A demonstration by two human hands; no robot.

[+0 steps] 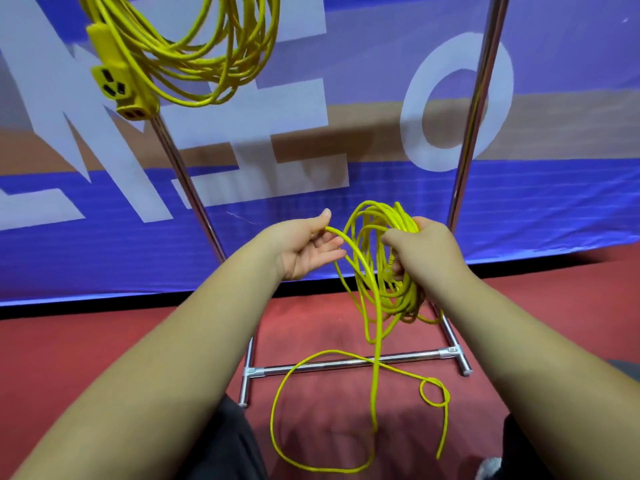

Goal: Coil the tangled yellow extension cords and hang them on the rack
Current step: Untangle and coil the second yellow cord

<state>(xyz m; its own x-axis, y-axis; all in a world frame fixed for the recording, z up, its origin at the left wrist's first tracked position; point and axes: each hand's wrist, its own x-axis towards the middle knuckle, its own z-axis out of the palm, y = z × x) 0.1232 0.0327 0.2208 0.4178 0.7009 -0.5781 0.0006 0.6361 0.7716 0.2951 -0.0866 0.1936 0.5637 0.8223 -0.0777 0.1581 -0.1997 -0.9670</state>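
My right hand (420, 244) grips a bundle of yellow cord loops (377, 271) that hang below it, in front of the metal rack (353, 363). My left hand (308, 245) is palm up with relaxed fingers; one strand of the cord runs across its fingertips under the thumb. The loose tail of the cord (374, 403) trails down to the red floor, crosses itself and has a small loop (434, 392) at the right. A second yellow cord, coiled (207, 53), hangs at the top left with its socket block (116, 81) dangling.
The rack's two chrome uprights (479, 109) rise left and right, joined by a low crossbar on feet. Behind stands a blue banner (519, 209) with large white letters. My dark-trousered knees (228, 441) are at the bottom of the view.
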